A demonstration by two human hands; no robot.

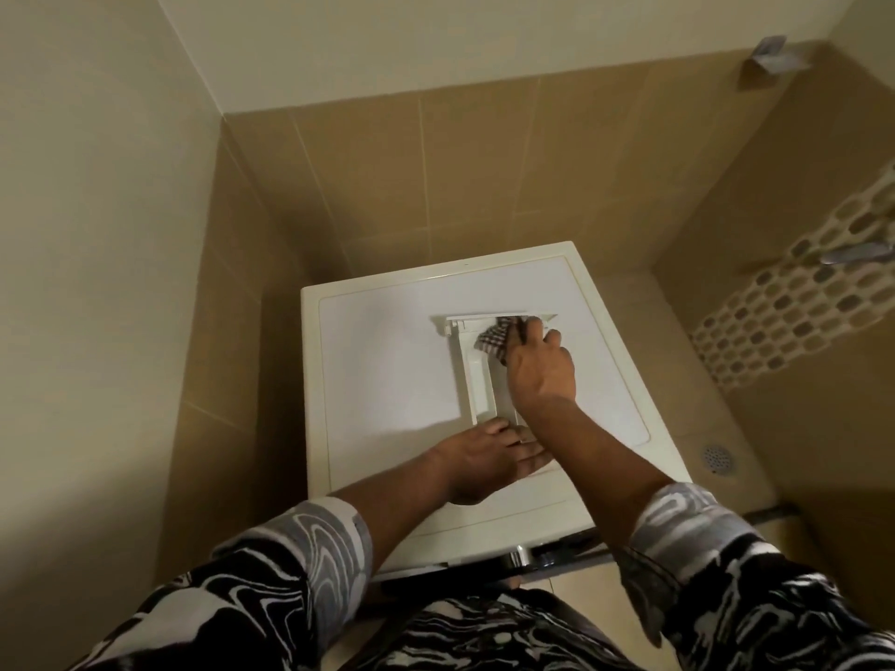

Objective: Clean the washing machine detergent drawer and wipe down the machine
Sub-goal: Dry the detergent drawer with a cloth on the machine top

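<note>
"Where's the detergent drawer (477,375)?"

"Out of its slot, lying flat on top of the washing machine (387,370), right of centre."

"And the hands?"

"The right hand (542,370) has its fingers bunched tight on a checked cloth (494,339), pushed into the drawer's far end. The left hand (489,457) rests on the near end, fingers fairly straight and close together, thumb on the drawer's edge."

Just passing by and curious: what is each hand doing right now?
Left hand: open, fingers pressing the drawer's near end.
Right hand: gripping a checked cloth.
</note>
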